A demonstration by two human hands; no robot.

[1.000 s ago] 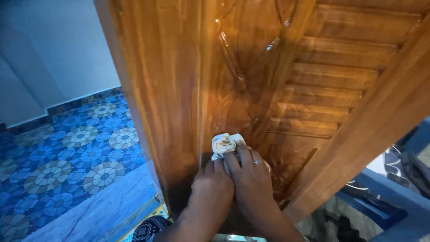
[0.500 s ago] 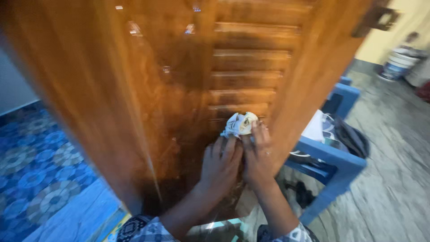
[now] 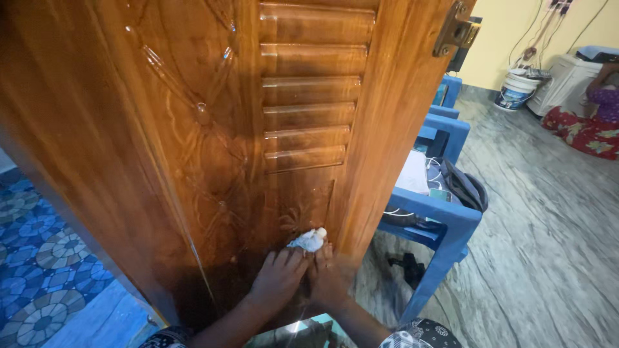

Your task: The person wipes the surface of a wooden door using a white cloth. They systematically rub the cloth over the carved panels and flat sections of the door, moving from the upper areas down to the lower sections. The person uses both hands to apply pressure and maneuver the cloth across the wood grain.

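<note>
A glossy carved wooden door [image 3: 213,129] with louvred slats in its upper panel fills most of the head view. Low on it, a crumpled white cloth [image 3: 309,240] is pressed against the wood. My left hand [image 3: 278,274] and my right hand [image 3: 330,276] lie side by side just below the cloth, fingertips holding it to the door's bottom panel. A metal hinge [image 3: 453,29] sits on the door's edge at the top right.
Blue plastic chairs [image 3: 445,219] with clothes and a bag stand right of the door. Grey marble floor [image 3: 548,245] stretches beyond, with a white bucket [image 3: 516,90] and a seated person's red garment [image 3: 580,132] far right. Blue patterned tiles [image 3: 39,270] lie left.
The view swung right and pulled back, showing the room beyond. Both hands with the cloth slid down the door from the mid panel to its bottom panel.
</note>
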